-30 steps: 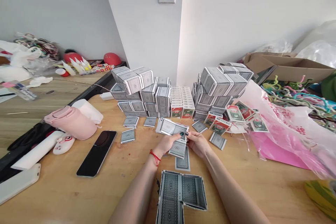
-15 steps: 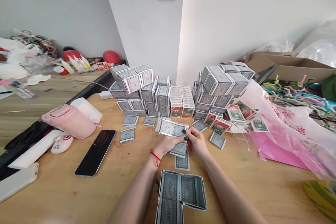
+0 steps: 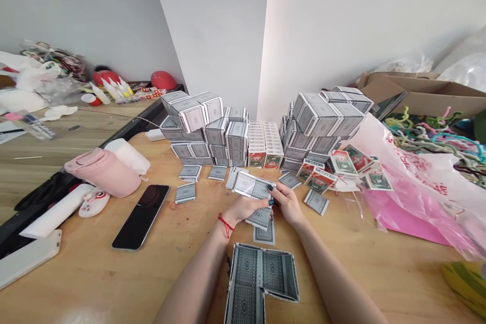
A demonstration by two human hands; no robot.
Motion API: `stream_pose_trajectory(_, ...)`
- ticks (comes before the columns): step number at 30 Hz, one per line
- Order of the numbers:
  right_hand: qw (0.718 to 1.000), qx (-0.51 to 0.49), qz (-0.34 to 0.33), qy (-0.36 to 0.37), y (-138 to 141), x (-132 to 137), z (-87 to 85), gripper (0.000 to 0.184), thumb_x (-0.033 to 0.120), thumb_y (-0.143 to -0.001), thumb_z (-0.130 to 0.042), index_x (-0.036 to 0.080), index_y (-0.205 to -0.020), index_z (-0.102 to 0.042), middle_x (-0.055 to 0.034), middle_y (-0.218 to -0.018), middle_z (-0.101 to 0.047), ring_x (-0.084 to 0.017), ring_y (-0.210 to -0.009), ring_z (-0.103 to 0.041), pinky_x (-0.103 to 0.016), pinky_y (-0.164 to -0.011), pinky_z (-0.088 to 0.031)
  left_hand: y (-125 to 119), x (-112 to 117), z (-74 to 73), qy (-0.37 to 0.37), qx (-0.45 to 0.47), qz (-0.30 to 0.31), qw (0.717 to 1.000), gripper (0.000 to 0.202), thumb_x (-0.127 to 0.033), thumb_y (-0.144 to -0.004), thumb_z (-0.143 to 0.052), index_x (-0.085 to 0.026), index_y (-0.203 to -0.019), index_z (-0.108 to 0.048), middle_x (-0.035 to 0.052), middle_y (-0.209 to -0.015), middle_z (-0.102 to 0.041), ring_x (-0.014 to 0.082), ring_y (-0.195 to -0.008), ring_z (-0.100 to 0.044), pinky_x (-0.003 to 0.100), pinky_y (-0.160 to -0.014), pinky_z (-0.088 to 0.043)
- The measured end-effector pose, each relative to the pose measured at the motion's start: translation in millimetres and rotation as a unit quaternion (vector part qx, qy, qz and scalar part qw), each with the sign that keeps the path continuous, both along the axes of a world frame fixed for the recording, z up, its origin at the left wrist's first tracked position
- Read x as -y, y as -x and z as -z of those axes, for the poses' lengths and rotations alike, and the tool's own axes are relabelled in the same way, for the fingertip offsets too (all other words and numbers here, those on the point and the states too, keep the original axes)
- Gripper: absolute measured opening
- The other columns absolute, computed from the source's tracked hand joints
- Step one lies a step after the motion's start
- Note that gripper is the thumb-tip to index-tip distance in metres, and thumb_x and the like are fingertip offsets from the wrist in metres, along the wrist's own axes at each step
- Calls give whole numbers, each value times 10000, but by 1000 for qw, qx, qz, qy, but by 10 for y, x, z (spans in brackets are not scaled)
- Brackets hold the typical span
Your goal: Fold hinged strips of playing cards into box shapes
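The left hand and the right hand are both closed on a strip of cards, positioned above the middle of the table. The left thumb lies along the near edge of the strip; the right hand pinches its right end, with the fingertips of both hands close together. A patterned card piece shows below the left hand; whether it is joined to the strip cannot be determined. A flat card lies on the table just below that piece. Nearest the person, between the forearms, sits an L-shaped open tray made of cards. Behind the hands stand a left stack of card blocks and a right stack of card blocks, with two rows of card boxes between them. Loose card boxes lie in front of the right stack, beside a pink plastic bag. A dark-screened phone lies to the left of the hands, near a pink bottle and a mouse.
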State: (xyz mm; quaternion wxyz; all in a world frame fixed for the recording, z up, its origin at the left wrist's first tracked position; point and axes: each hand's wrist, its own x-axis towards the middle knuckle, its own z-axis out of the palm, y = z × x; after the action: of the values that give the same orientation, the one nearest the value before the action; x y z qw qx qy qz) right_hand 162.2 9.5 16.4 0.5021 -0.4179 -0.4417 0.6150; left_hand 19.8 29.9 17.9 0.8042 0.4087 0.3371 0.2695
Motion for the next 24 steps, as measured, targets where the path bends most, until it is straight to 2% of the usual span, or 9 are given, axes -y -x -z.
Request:
stream_pose_trajectory(5, 998, 13, 58, 15, 55, -18, 91, 354, 553, -731, -538, 204, -676, -509, 46, -463, -472, -88, -323, -377, -225, -323, -299, -10, 17, -32, -17, 4, 19, 1000, 191, -309, -636, -703, -135, -712, -676, 41, -609, -673, 151, -508, -592, 285, -551, -481)
stream_pose_trajectory(7, 997, 22, 72, 10, 54, -43, 119, 372, 569, -732, -528, 206, -658, -503, 53, -437, -435, -85, -320, -340, -225, -326, -276, -25, 27, -31, -22, 7, 5, 1000, 208, -323, -643, -695, -136, -734, -680, 41, -611, -677, 158, -526, -598, 286, -563, -481)
stream_pose_trajectory(12, 988, 91, 108, -56, -54, -93, 129, 443, 601, -776, -436, 196, -610, -508, 42, -445, -390, -95, -391, -355, -231, -402, -299, -8, -6, 0, -14, -12, -76, 997, 343, -429, -686, -625, -105, -774, -696, 69, -654, -692, 182, -586, -619, 295, -596, -488)
stream_pose_trajectory(15, 974, 192, 83, -82, -134, -100, 108, 440, 569, -806, -401, 189, -628, -533, 22, -500, -443, -113, -467, -406, -241, -475, -336, 56, -82, 10, -28, -10, -166, 986, 361, -438, -692, -594, -108, -793, -700, 65, -688, -701, 190, -634, -632, 294, -629, -491)
stream_pose_trajectory(18, 936, 332, -16, -117, -155, -84, 37, 304, 455, -795, -478, 184, -698, -574, -5, -645, -536, -136, -589, -478, -252, -569, -377, 116, -156, 15, -33, -18, -226, 973, 321, -397, -670, -604, -104, -758, -701, 64, -725, -707, 198, -684, -641, 294, -672, -493)
stream_pose_trajectory(21, 867, 458, -116, -158, -102, -21, -96, 166, 327, -733, -578, 184, -816, -587, -34, -806, -563, -171, -756, -511, -277, -688, -402, 142, -196, 17, -39, -28, -248, 967, 283, -351, -645, -631, -114, -782, -700, 62, -773, -711, 208, -748, -645, 301, -709, -494)
stream_pose_trajectory(22, 843, 497, -133, -157, -72, 13, -145, 215, 318, -695, -623, 185, -857, -579, -50, -881, -564, -192, -833, -505, -300, -744, -399, 142, -202, 16, -48, -32, -252, 966, 281, -342, -642, -637, -117, -798, -700, 63, -789, -711, 209, -770, -644, 304, -725, -494)
stream_pose_trajectory(24, 800, 561, -152, -146, 0, 91, -234, 453, 349, -578, -726, 187, -963, -551, -80, -1007, -543, -246, -958, -464, -344, -812, -381, 129, -204, 8, -69, -37, -259, 963, 278, -328, -638, -648, -119, -813, -699, 67, -807, -710, 210, -798, -642, 307, -747, -493)
